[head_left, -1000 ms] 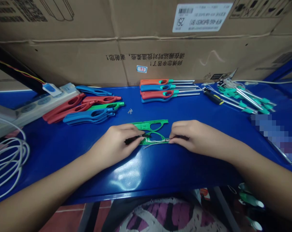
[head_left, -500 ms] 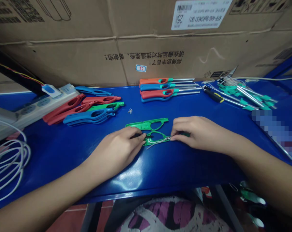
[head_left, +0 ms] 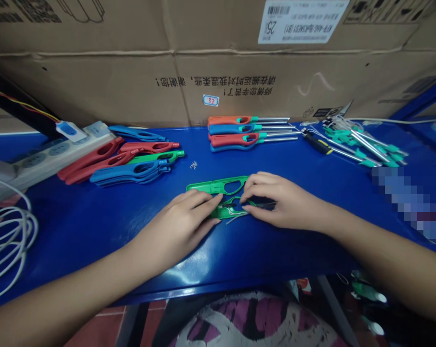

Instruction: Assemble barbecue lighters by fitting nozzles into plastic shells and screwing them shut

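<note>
Two green lighter shell halves lie near the middle of the blue table. My left hand (head_left: 185, 217) is closed around the handle end of the nearer lighter shell half (head_left: 225, 211), which has white wires and a small dark part inside. The fingers of my right hand (head_left: 271, 200) are pinched together at the front of this half, by its trigger loop. What they grip is hidden; a dark rod-like shape shows under the palm. The other green shell half (head_left: 206, 186) rests just behind, its inner side up, its front end partly behind my right fingers.
Red, blue and green lighter shells (head_left: 131, 171) lie at left, beside a power strip (head_left: 40, 161). Small screws (head_left: 193, 165) sit behind my hands. Assembled lighters (head_left: 235, 140), a screwdriver (head_left: 317, 143) and metal tubes with teal parts (head_left: 369, 142) lie toward the cardboard box (head_left: 124, 86).
My right hand has moved left, from the front tip of the nearer green shell half to its trigger loop. My left hand stays at the handle end, its fingers slightly shifted.
</note>
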`<action>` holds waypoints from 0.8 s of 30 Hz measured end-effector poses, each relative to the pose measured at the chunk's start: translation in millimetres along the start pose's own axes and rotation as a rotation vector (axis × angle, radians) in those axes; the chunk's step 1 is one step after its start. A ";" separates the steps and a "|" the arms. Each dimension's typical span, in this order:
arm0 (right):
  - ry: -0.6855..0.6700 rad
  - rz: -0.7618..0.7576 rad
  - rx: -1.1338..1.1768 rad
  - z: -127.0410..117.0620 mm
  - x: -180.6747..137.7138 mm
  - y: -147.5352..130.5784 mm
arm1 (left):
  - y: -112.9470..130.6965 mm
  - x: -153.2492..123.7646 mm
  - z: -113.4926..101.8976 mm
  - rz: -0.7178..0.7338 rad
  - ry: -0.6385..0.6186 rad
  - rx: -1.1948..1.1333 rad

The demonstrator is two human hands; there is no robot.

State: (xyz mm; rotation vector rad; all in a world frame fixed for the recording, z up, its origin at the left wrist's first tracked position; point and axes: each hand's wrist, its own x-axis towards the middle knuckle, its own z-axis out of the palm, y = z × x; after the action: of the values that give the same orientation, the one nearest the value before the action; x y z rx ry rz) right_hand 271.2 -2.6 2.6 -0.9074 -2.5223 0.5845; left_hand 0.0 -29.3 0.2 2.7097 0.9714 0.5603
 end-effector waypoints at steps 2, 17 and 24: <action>0.045 -0.019 -0.038 10.2 2.3 0.0 | -0.1 0.3 4.5 0.009 0.047 -0.042; -0.042 -0.088 -0.121 -1.5 -0.2 -5.5 | 6.6 3.4 6.9 0.029 -0.056 0.036; -0.172 -0.139 -0.286 -5.4 -2.9 -10.0 | 7.8 2.1 5.5 0.039 -0.062 0.085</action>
State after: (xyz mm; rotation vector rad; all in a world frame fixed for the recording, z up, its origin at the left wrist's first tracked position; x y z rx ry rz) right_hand 270.9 -10.2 11.5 -0.7959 -2.8486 0.2725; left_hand 8.2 -34.2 -1.8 2.8085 0.9501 0.4488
